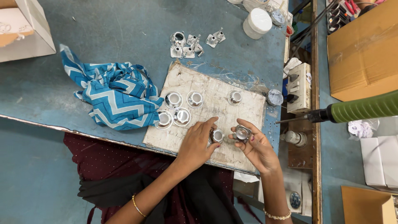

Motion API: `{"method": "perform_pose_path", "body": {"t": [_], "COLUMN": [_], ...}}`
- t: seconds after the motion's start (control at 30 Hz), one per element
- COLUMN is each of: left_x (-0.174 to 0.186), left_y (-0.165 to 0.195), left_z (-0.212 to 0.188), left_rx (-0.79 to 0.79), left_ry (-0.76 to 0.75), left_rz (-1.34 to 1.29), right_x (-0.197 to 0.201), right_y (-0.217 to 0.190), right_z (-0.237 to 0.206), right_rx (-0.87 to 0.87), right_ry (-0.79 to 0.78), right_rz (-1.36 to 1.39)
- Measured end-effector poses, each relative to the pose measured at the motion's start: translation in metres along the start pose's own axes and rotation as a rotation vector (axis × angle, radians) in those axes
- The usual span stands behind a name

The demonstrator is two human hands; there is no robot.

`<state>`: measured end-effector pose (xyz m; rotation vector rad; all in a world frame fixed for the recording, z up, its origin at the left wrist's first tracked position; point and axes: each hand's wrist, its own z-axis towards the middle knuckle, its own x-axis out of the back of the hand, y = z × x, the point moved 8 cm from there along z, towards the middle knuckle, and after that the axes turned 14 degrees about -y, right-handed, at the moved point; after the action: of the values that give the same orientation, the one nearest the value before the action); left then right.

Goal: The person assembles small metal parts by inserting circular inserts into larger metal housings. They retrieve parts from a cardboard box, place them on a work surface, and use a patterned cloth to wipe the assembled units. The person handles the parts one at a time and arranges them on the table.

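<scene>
Looking down now, I've got both hands over the worn white board (215, 93), a scuffed, stained slab lying on the blue table (103, 25). My left hand (195, 145) has its fingers curled narrow around a small shiny metal cup (216, 135), pinching it at the board's near edge. My right hand (255, 146) grips a second chrome piece (242, 133), this one with a ribbed, fluted rim, fingertips closed on it just beside the first. The 2 parts sit near each other but I can't tell whether they touch. By my reading, the work is partway along: 5 polished round cups (178, 108) stand on the board, 4 clustered at the left and 1 apart toward the right, while a loose heap of bright metal fittings (192, 41) waits further up the table, seemingly untouched. Everything metal here is mirror-bright and smooth. A crumpled blue and white zigzag cloth (114, 93) lies soft at the board's left. A green-handled tool (356, 108) pokes in from the right, and a white lidded jar (257, 23) stands at the far edge.
</scene>
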<state>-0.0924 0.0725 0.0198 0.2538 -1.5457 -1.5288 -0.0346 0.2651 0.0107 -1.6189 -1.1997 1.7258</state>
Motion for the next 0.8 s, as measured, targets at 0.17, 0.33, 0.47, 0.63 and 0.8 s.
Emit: {"method": "perform_pose_path", "body": {"t": [0.17,0.33,0.47,0.63,0.8], "left_x": [0.000,-0.001,-0.001,-0.001,0.000], "left_y": [-0.002,-0.002,-0.003,-0.002,-0.001], "left_z": [-0.001,0.000,0.001,0.000,0.000], "left_rx": [0.002,0.018,0.024,0.012,0.001], "left_ry": [-0.001,-0.012,-0.019,-0.010,-0.006], "left_rz": [-0.002,0.003,-0.007,-0.005,-0.010], "right_x": [-0.005,-0.001,-0.006,-0.006,0.012], "right_y": [0.001,0.007,0.008,0.009,0.013], "right_z": [-0.001,0.001,0.003,0.006,0.003], "right_rx": [0.020,0.049,0.087,0.070,0.057], "right_ry": [-0.097,-0.083,-0.120,-0.088,0.117], "right_rz": [0.048,0.336,0.420,0.327,0.173]}}
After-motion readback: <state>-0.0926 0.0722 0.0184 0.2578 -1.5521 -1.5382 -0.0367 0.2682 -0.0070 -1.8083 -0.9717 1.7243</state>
